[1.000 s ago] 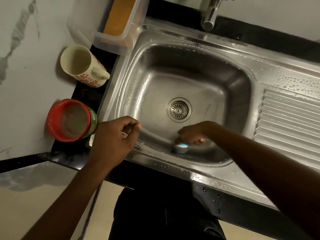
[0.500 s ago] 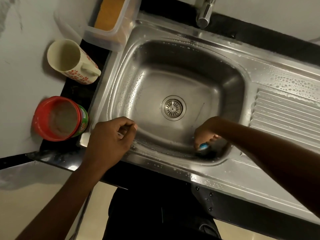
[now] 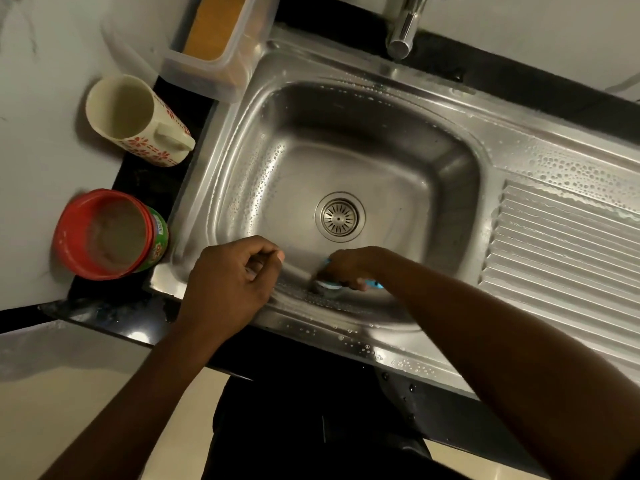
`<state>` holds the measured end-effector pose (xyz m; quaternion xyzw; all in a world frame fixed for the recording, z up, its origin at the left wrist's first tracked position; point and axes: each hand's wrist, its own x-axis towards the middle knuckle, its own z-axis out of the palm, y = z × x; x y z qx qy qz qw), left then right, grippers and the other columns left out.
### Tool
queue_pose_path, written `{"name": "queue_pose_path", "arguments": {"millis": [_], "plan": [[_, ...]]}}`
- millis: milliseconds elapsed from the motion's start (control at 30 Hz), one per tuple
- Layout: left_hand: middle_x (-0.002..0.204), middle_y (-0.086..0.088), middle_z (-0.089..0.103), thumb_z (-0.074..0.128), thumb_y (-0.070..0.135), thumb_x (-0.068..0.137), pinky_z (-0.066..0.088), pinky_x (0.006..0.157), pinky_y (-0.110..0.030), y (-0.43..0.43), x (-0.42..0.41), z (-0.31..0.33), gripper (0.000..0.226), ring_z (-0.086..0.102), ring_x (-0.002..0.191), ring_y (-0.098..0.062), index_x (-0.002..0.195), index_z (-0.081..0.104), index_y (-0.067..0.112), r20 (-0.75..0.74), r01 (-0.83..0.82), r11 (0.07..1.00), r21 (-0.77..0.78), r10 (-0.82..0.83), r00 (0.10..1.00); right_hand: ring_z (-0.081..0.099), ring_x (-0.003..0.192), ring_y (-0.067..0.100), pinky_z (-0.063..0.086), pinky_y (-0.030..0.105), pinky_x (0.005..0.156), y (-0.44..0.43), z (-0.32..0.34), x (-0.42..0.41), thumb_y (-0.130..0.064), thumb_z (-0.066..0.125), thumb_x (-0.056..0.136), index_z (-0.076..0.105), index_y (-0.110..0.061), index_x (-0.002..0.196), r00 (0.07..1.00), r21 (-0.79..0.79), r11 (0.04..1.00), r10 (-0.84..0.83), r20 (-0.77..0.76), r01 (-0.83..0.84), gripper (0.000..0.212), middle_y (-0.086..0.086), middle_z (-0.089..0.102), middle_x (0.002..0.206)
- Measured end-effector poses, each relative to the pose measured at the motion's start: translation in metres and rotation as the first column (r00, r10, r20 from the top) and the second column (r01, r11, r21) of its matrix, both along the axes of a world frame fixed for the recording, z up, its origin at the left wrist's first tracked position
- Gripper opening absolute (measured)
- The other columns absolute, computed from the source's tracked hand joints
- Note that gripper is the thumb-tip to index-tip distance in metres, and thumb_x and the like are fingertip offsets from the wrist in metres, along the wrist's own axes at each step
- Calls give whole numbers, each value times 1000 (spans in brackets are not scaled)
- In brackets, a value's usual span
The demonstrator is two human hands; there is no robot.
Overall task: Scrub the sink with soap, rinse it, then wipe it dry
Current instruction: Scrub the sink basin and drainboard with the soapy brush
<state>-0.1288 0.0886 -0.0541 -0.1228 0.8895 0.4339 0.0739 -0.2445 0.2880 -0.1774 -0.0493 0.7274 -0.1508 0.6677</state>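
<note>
Two hands down at the near side of a stainless steel sink (image 3: pixel 450 109). Right hand (image 3: pixel 349 265) reaching into the basin, fingers curled round a blue-and-white scrubber (image 3: pixel 327 285), pressing it against the lower near wall, not far from the drain strainer (image 3: pixel 339 217). Left hand (image 3: pixel 228 282) resting on the near rim at the basin's left corner, fingers curled in toward the thumb; impossible to tell whether anything small sits inside that curl. Droplets beading the left wall, the rims and the flat above the ribbed drainboard (image 3: pixel 561 258) on the right. Chrome faucet spout (image 3: pixel 401 29) overhanging the far rim.

Crowding the narrow black counter (image 3: pixel 138 174) left of the sink: a red tub (image 3: pixel 107 233) with a green label, open-topped, just beside the left hand; a cream mug (image 3: pixel 135 119) with red flowers, handle toward the sink; a clear plastic container (image 3: pixel 214 39) holding something orange, its corner overlapping the sink's far-left rim. Right forearm crossing the near rim and hiding part of it.
</note>
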Motion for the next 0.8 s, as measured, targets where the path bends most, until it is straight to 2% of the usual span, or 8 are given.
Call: {"name": "queue_pose_path", "arguments": {"millis": [100,200,267,333,433,533,667,800], "plan": [[82,13,75,71,30,99,63,76,-37,0,2,-2,8,73,80,-9,96,77,26,0,2,1000,-12,-2,1000,58,48,8,47,19,48,43,7,-12,-28,58,104,65,-9,91,989,140,987,64,132,-83,23,-2,64,62],[83,13,75,71,30,99,63,77,-38,1,2,-1,7,73,80,-9,96,77,26,9,13,1000,-7,-13,1000,67,56,15,53,24,53,70,9,-23,-29,59,104,65,-4,97,970,311,945,21,240,-98,27,6,71,69],[84,13,76,71,29,99,63,78,-37,0,3,0,7,73,81,-9,97,77,26,5,10,1000,-11,-10,1000,47,39,9,40,19,39,69,15,-26,-35,57,105,60,-6,91,952,337,911,151,265,-238,32,0,55,55],[84,13,76,70,29,99,63,78,-36,-1,4,1,8,73,82,-8,97,77,25,1,3,1000,-14,-3,1000,28,40,8,25,18,37,63,26,-31,-43,59,103,58,-10,94,911,325,863,303,281,-387,35,-4,39,56],[85,13,76,70,30,99,63,79,-34,1,5,2,10,73,82,-8,98,78,24,6,-3,1000,-10,3,1000,22,45,8,18,20,39,67,48,-43,-51,63,98,62,-9,102,855,348,790,400,330,-504,42,-6,34,58],[86,13,76,70,31,99,62,79,-32,3,5,2,11,72,83,-7,99,78,24,4,-7,1000,-16,7,1000,23,45,7,18,20,40,69,53,-50,-52,64,97,61,-8,97,813,353,740,457,362,-573,44,-7,35,56],[84,13,76,70,30,99,62,78,-31,4,9,3,9,72,81,-8,98,78,24,6,-13,1000,-16,13,1000,29,37,7,24,18,36,63,24,-32,-41,57,103,50,-13,77,890,358,828,326,319,-432,40,-4,38,52],[85,14,76,70,30,99,62,78,-30,4,12,2,9,73,83,-7,98,78,25,9,-8,1000,-13,9,1000,39,36,9,35,19,36,76,13,-18,-34,56,105,57,-11,80,977,268,954,81,198,-133,34,-3,48,49]]}}
